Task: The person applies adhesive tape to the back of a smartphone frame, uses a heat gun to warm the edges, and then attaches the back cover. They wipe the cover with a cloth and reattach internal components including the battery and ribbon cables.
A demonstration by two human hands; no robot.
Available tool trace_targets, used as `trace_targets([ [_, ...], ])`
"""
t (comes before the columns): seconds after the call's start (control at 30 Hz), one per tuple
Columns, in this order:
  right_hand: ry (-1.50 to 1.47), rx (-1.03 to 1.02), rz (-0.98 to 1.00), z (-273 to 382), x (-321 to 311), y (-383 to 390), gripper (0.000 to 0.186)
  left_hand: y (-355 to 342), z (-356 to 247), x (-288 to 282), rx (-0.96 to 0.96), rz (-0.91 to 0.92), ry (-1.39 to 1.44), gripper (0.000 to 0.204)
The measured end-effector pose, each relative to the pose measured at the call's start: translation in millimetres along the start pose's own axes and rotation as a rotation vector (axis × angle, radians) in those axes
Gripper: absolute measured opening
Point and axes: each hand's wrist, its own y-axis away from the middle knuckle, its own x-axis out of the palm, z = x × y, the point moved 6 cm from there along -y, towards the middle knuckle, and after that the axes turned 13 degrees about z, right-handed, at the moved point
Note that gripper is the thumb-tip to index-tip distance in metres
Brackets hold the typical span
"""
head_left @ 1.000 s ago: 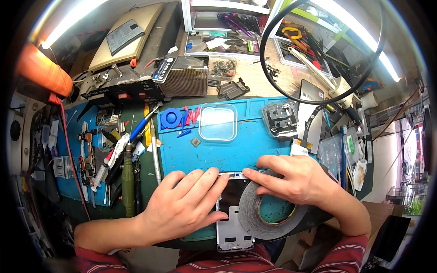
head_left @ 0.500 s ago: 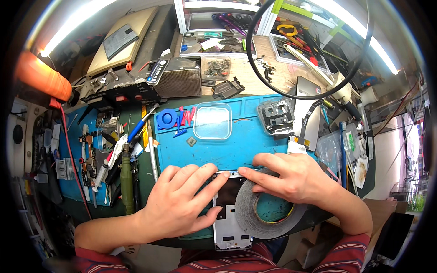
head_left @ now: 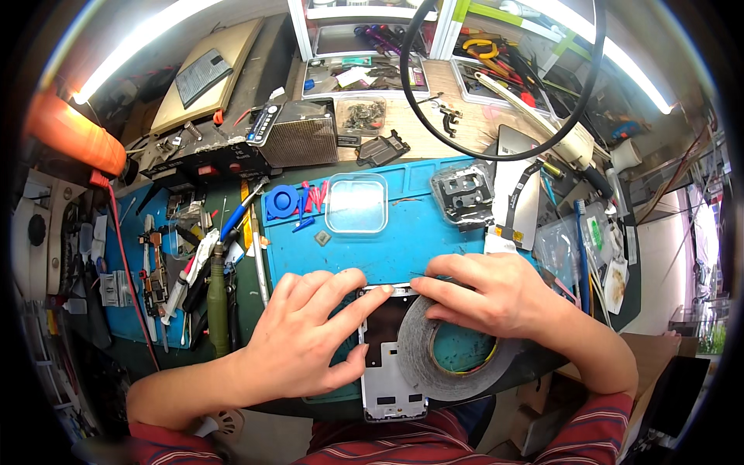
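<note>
A phone frame [head_left: 383, 381], silver below with a dark upper area, lies upright along the mat's near edge. My left hand [head_left: 310, 333] has its fingers spread. Its index fingertip presses on the frame's top edge, and the thumb rests by the frame's left side. Over the frame's right part stands a roll of dark grey tape [head_left: 419, 353], hiding some of it. My right hand [head_left: 488, 298] is closed on the roll's upper part, with index finger and thumb close to the frame's top right corner. A thin strip at the top edge runs between both index fingertips.
On the blue mat [head_left: 310, 260] are a clear plastic box [head_left: 356, 203], a blue ring-shaped spool [head_left: 282, 202] and a box of parts [head_left: 462, 195]. Left lie a green-handled tool [head_left: 218, 310] and other tools. A black hoop [head_left: 496, 157] hangs above the far right.
The view has shifted slightly. My left index fingertip and right fingertips have moved a little apart along the frame's top edge; the tape roll keeps nearly the same place on the frame.
</note>
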Motion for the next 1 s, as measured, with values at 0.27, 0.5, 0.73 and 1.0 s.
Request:
trace_targets([
  [0.27, 0.032, -0.021, 0.017, 2.4, -2.0, 1.9, 0.033, -3.8, 0.8, -2.7, -0.003, 0.069, 0.053, 0.072],
  [0.5, -0.026, -0.006, 0.02, 0.4, -0.6, 3.2, 0.035, -11.5, -5.8, -1.1, 0.022, 0.018, 0.066, 0.069],
  [0.73, -0.121, 0.061, 0.035, -7.3, -9.5, 7.0, 0.033, -13.1, -9.1, 9.9, 0.038, -0.087, -0.007, 0.066],
  [1.0, -0.016, 0.002, -0.009, -5.3, -7.9, 10.9, 0.033, -15.6, -12.7, 11.8, 0.062, -0.1, -0.119, 0.07],
])
